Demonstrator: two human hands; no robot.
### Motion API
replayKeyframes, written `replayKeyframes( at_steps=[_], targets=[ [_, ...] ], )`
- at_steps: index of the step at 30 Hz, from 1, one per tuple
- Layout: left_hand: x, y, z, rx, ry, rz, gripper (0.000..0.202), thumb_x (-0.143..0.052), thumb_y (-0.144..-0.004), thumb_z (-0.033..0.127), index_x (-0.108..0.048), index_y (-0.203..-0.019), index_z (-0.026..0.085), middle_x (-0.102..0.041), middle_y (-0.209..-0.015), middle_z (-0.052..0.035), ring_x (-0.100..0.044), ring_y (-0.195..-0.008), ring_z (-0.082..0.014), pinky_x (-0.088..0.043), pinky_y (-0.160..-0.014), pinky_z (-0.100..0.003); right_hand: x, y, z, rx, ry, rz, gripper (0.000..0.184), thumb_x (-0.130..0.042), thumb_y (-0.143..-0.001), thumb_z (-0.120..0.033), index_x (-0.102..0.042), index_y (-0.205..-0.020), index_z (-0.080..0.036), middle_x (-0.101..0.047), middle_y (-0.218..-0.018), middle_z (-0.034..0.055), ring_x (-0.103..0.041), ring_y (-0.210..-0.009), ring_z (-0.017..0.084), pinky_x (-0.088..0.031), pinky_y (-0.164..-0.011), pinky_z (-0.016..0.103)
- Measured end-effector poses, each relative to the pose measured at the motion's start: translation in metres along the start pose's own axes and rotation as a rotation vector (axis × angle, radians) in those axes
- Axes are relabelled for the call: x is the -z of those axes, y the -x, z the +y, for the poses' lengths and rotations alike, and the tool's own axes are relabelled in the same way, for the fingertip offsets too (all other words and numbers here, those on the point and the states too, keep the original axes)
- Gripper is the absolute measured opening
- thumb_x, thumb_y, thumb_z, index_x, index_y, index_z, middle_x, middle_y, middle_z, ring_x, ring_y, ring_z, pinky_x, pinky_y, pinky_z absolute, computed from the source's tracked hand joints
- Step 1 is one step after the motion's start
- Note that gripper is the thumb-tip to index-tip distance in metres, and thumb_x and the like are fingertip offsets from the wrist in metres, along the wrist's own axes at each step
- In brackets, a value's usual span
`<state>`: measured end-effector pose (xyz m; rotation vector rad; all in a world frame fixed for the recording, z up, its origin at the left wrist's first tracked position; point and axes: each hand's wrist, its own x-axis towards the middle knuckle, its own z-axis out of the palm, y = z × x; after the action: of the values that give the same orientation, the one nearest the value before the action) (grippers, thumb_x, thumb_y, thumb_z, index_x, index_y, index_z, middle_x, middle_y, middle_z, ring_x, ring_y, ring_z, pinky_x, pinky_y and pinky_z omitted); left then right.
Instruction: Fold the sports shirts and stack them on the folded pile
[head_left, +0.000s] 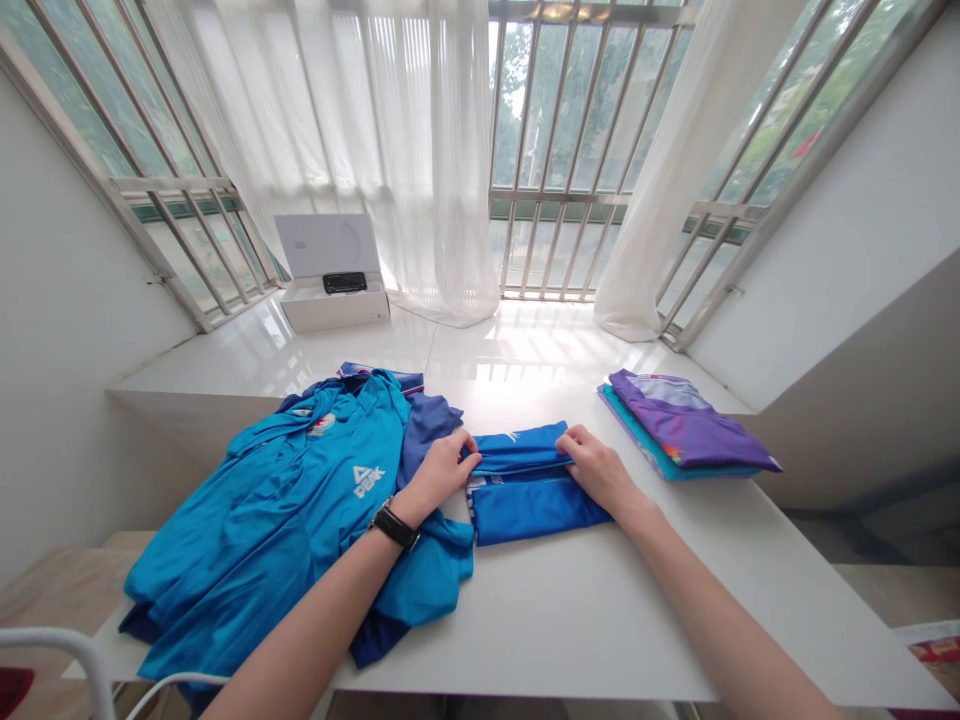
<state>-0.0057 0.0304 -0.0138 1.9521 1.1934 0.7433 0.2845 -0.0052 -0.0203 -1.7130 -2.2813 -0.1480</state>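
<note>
The blue garment (pixel 540 513) lay folded into a flat strip on the white table (pixel 585 625), between the pile (pixel 255 530) on the left and the stack (pixel 697 428) on the right. Its upper part was doubled into a narrow band bearing a small white mark, with a wider flap nearer the person and a slit-like gap between the two.

The left hand (pixel 444 462) was nearly closed, thumb and fingertips pinching the left end of the band. A black watch (pixel 395 524) circled that wrist. The right hand (pixel 598 470) was likewise nearly closed, its thumb and fingers gripping the right end of the band, while its heel was close to the flap's right end.

The pile, loose and crumpled, came right up to the left end of the garment. A teal shirt with a white PEAK logo (pixel 368 482) was on top, and darker blue cloth (pixel 429 425) showed behind and under it. The stack sat near the right hand but apart from it, neatly folded, purple over teal.

Farther back, on the sill (pixel 525 335), stood an open white box (pixel 337 310) with a black device (pixel 344 283) in it, beside the white curtain (pixel 322 130) and the barred window (pixel 577 120).
</note>
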Motion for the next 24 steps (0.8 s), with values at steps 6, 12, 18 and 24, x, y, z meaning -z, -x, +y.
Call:
replayKeyframes(
  at_steps=[6, 12, 18, 24],
  targets=[
    [0.000, 0.002, 0.001, 0.000, -0.173, 0.055, 0.010, -0.059, -0.087, 0.030, -0.061, -0.086, 0.020, -0.065, -0.065, 0.0010, -0.064, -0.059, -0.0164, -0.044, -0.062, -0.026, -0.004, -0.003, -0.004, -0.060, 0.105, 0.087, 0.033, -0.043, -0.081, 0.002, -0.064, -0.088, -0.022, -0.062, -0.102, 0.0077, -0.056, -0.095, 0.020, -0.031, -0.055, 0.023],
    [0.005, 0.004, 0.006, 0.020, -0.309, 0.063, 0.016, -0.066, -0.082, 0.037, -0.066, -0.083, 0.021, -0.067, -0.069, -0.0014, -0.063, -0.066, -0.0184, -0.039, -0.061, -0.025, -0.007, -0.003, 0.001, -0.102, 0.047, 0.023, 0.035, -0.043, -0.079, 0.002, -0.065, -0.088, -0.023, -0.062, -0.100, 0.0052, -0.056, -0.078, 0.016, -0.032, -0.057, 0.024],
    [0.006, 0.006, 0.008, 0.047, -0.346, 0.023, 0.018, -0.067, -0.080, 0.038, -0.064, -0.078, 0.020, -0.065, -0.068, -0.0010, -0.060, -0.063, -0.0173, -0.033, -0.056, -0.024, -0.017, -0.005, 0.007, -0.163, -0.024, 0.011, 0.030, -0.043, -0.084, -0.003, -0.065, -0.087, -0.023, -0.062, -0.099, 0.0021, -0.054, -0.070, 0.013, -0.032, -0.058, 0.024],
    [0.003, 0.004, 0.007, 0.017, -0.347, 0.015, 0.016, -0.063, -0.084, 0.036, -0.061, -0.084, 0.020, -0.064, -0.071, -0.0010, -0.060, -0.065, -0.0175, -0.034, -0.058, -0.025, -0.012, -0.004, 0.009, -0.196, -0.037, -0.046, 0.030, -0.042, -0.085, -0.004, -0.065, -0.088, -0.023, -0.060, -0.099, 0.0015, -0.054, -0.068, 0.011, -0.030, -0.057, 0.024]
  ],
)
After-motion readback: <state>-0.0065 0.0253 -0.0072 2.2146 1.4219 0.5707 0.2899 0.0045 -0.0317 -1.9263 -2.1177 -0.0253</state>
